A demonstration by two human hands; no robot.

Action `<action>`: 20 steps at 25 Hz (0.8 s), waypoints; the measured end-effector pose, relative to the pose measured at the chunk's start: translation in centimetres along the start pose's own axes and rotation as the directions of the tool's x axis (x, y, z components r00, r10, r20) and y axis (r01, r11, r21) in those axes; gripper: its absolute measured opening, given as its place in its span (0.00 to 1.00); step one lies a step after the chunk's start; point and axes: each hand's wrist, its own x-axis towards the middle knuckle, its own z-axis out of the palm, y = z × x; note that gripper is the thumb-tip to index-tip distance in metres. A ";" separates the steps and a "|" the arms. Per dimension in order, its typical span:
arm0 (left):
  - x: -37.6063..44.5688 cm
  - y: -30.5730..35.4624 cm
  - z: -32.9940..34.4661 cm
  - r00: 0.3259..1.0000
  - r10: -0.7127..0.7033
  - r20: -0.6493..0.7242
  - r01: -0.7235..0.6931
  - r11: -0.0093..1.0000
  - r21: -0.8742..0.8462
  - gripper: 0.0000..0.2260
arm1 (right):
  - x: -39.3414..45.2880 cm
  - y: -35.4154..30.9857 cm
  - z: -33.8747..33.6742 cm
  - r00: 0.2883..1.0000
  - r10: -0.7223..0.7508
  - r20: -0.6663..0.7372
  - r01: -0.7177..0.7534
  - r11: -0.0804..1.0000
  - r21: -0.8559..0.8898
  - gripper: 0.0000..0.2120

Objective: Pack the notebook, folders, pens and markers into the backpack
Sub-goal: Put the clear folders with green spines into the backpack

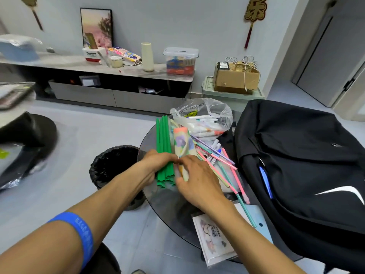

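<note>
A bundle of green folder spines (164, 147) stands tilted on the round glass table (167, 202), with a rolled patterned folder (183, 145) beside it. My left hand (156, 163) grips the green bundle near its lower end. My right hand (195, 178) is closed on the lower part of the patterned folder. Loose pastel pens and markers (221, 161) lie to the right. More markers sit in a clear plastic bag (205, 119). The black backpack (300, 165) lies open at the right, something blue inside. A wrapped notebook (215, 242) rests at the table's near edge.
A bin with a black liner (112, 165) stands on the floor left of the table. A low cabinet (110, 84) with boxes and a bottle runs along the far wall. A cardboard box (235, 78) sits on a green crate behind the table.
</note>
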 end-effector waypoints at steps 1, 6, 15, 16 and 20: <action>-0.3 0.0 0.6 1.000 0.008 -0.007 -0.008 1.000 0.001 0.15 | -0.1 0.1 0.0 1.000 -0.012 -0.008 0.011 0.999 -0.051 0.14; -1.8 1.7 0.2 0.980 0.145 -0.138 -0.133 0.987 0.090 0.12 | 0.0 0.6 -0.6 0.998 0.063 0.024 -0.056 0.975 -0.213 0.19; -4.6 4.2 -6.4 0.905 0.378 -0.197 -0.306 0.898 0.317 0.12 | 1.3 0.3 -0.2 0.991 0.125 0.054 -0.091 0.901 -0.424 0.19; -4.5 4.3 -7.0 0.895 0.398 -0.200 -0.319 0.887 0.334 0.12 | 1.4 0.4 0.0 0.992 0.111 0.058 -0.072 0.885 -0.460 0.19; -4.5 4.9 -9.4 0.801 0.538 -0.262 -0.397 0.805 0.441 0.16 | 2.0 0.9 0.0 0.993 0.100 0.065 -0.050 0.842 -0.536 0.18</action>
